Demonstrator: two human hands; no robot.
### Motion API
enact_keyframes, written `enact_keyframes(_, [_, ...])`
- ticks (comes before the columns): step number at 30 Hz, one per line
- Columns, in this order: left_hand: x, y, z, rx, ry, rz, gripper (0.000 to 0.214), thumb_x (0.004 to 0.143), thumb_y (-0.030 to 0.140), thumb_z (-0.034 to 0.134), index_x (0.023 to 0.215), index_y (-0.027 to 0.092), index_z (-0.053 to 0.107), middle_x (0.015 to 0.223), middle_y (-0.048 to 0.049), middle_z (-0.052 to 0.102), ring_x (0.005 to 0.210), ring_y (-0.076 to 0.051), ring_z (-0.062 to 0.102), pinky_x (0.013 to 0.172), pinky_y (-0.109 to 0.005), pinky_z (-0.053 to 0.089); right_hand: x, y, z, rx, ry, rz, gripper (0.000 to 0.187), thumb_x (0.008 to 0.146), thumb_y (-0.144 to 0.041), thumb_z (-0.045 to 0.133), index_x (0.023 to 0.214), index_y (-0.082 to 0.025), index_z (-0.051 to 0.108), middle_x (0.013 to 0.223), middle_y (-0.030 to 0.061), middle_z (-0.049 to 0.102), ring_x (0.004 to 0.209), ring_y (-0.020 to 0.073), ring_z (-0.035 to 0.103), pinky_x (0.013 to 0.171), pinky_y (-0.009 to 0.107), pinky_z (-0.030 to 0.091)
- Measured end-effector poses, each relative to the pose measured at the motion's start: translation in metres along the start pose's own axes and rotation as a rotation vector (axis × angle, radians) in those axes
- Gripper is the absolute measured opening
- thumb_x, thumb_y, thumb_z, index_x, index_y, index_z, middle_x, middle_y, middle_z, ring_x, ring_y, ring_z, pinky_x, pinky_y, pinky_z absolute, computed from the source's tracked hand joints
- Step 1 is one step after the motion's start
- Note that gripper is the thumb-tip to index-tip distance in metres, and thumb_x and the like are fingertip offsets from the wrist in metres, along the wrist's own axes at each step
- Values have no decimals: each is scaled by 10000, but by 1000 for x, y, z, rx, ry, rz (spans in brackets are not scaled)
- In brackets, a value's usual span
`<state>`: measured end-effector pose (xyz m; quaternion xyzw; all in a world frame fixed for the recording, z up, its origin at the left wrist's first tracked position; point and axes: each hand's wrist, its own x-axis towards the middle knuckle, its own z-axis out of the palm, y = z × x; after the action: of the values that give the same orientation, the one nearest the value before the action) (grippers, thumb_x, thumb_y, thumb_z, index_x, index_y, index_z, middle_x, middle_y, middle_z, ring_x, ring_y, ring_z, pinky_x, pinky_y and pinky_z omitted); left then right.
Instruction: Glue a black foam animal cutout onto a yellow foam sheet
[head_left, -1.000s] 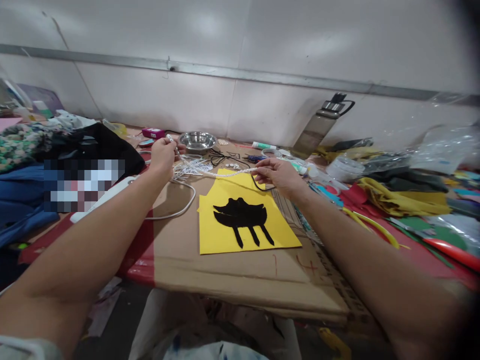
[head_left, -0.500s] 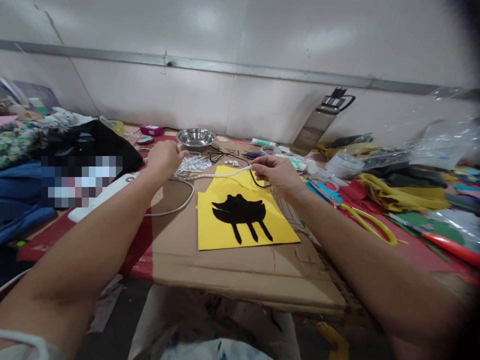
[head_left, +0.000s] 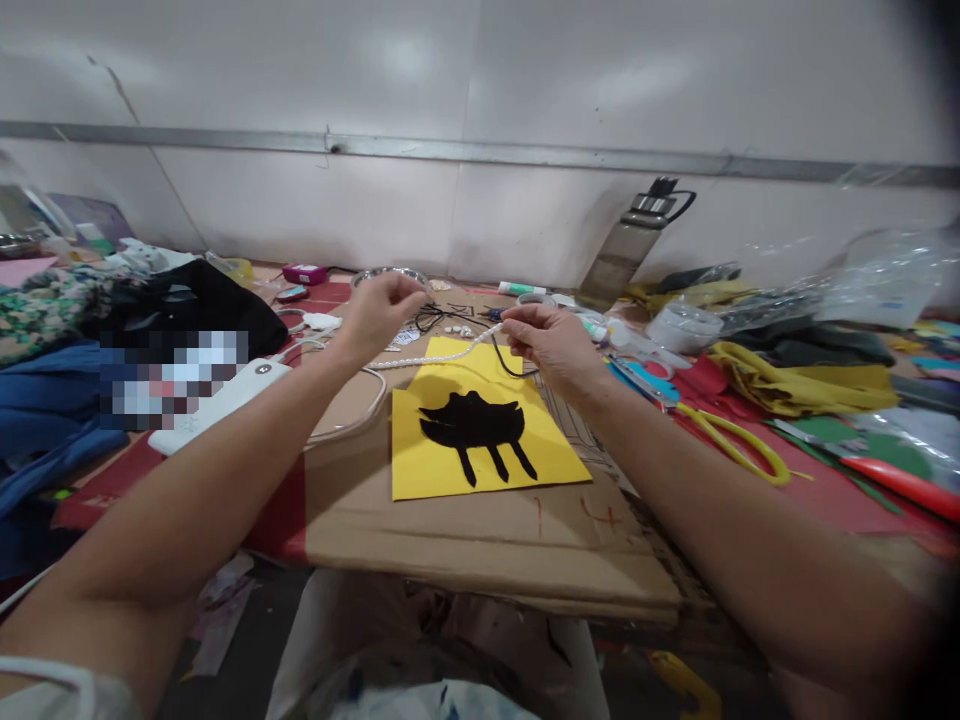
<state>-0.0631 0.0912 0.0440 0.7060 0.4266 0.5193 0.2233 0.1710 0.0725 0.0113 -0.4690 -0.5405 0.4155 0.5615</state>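
A white bead string (head_left: 446, 356) hangs between my two hands above the far end of a yellow sheet (head_left: 480, 466). My left hand (head_left: 381, 313) is closed in a pinch on the string's left part, in front of a steel bowl (head_left: 390, 273). My right hand (head_left: 551, 347) pinches the string's right end, and a thin black cord (head_left: 501, 361) loops just under its fingers. The yellow sheet lies on brown cardboard (head_left: 480, 548) and carries a black cut-out shape (head_left: 475, 426) with three legs.
A white device (head_left: 217, 403) with a white cable (head_left: 352, 415) lies left of the sheet, beside dark cloth. Yellow-handled scissors (head_left: 731, 441), coloured felt scraps and plastic bags crowd the right side. A water bottle (head_left: 628, 246) leans on the white wall.
My left hand has moved right and nearer my right hand, so the string between them is shorter and now hides most of the steel bowl. The right hand stayed roughly in place.
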Motion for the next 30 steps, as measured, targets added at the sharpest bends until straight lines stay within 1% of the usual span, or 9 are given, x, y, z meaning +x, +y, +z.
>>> enact_keyframes(2, [-6, 16, 19, -34, -161, 24, 60, 786, 117, 661, 805, 167, 689, 785, -27, 678, 703, -129, 561, 708, -269, 448, -2, -2, 3, -16, -8, -31, 301, 597, -345, 793, 811, -194, 643, 730, -8, 612, 600, 92, 518, 570, 258, 463])
enact_keyframes(4, [-11, 27, 34, -89, -263, 41, 105, 791, 81, 637, 830, 170, 675, 837, -30, 678, 728, -120, 577, 706, -264, 467, -5, -3, 5, -48, -28, -72, 305, 606, -356, 785, 815, -196, 632, 722, -8, 611, 592, 96, 517, 548, 256, 449])
enact_keyframes(7, [-17, 31, 47, -163, -416, -5, 97, 837, 109, 593, 896, 161, 649, 872, -50, 667, 716, -121, 592, 607, -249, 480, -9, -3, 8, -62, -59, -139, 293, 631, -361, 773, 818, -196, 619, 720, -6, 621, 595, 101, 530, 530, 249, 434])
enact_keyframes(9, [-21, 29, 50, -218, -461, -63, 66, 872, 141, 565, 903, 150, 622, 824, -53, 654, 710, -126, 603, 576, -248, 490, -12, -1, 9, -53, -82, -162, 273, 650, -344, 767, 821, -193, 617, 728, -3, 631, 610, 106, 550, 534, 246, 433])
enact_keyframes(13, [-27, 22, 48, -248, -408, -163, 23, 866, 142, 596, 846, 140, 586, 707, -29, 630, 619, -105, 590, 560, -251, 494, -18, 1, 12, -68, -110, -154, 260, 667, -326, 770, 834, -192, 624, 785, 6, 655, 650, 112, 574, 544, 241, 442])
enact_keyframes(18, [-28, 17, 40, -211, -395, -100, 56, 821, 123, 647, 785, 152, 616, 675, -11, 636, 572, -84, 570, 544, -234, 472, -22, 0, 15, -62, -142, -130, 265, 680, -348, 774, 853, -201, 638, 824, 10, 672, 666, 113, 579, 557, 239, 460])
enact_keyframes(23, [-29, 12, 38, -215, -329, -63, 62, 804, 138, 665, 769, 165, 621, 672, -3, 638, 585, -86, 566, 548, -236, 467, -23, 1, 16, -47, -180, -26, 284, 699, -388, 764, 894, -206, 666, 827, 13, 680, 661, 104, 573, 607, 246, 481])
enact_keyframes(26, [-30, 11, 38, -210, -328, -59, 75, 796, 119, 662, 754, 168, 624, 675, 0, 638, 594, -87, 563, 560, -241, 469, -23, 5, 16, -47, -193, 30, 251, 715, -395, 743, 851, -198, 668, 796, 13, 667, 652, 103, 564, 608, 249, 476])
enact_keyframes(30, [-31, 11, 39, -211, -352, -52, 48, 789, 134, 681, 776, 163, 645, 705, -7, 652, 641, -95, 583, 580, -241, 468, -24, 3, 16, -71, -203, 8, 246, 715, -407, 748, 790, -194, 650, 740, 1, 637, 641, 101, 555, 601, 245, 470])
